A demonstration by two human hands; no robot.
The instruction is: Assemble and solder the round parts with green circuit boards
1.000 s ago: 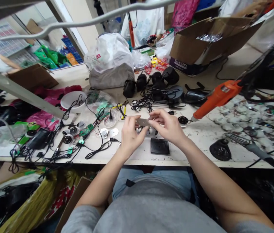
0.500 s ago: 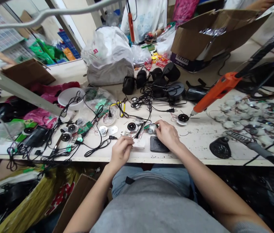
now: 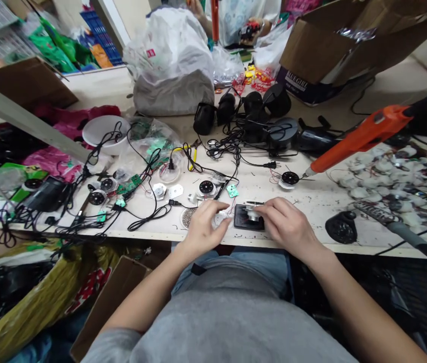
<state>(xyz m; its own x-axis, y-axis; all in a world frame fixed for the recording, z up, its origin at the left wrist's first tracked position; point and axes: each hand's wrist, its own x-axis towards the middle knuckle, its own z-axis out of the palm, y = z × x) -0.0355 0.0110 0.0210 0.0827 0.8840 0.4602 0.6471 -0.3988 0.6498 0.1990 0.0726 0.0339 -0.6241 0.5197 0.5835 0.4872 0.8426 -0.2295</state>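
White bench (image 3: 311,212) spans the view; orange screwdriver (image 3: 360,136) slants over its right side. Right hand (image 3: 291,227): fingertips pinched. Left hand (image 3: 206,228): thumb and fingers parted, released. Black block (image 3: 239,219) lies flat between the hands. White round part (image 3: 253,215) sits on the block, apparently in the right fingertips' grasp; contact blurred. Green circuit board (image 3: 232,190) lies just beyond the block.

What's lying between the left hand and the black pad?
The head view shows a white piece, partly hidden, on the tabletop between the left hand and the black pad.
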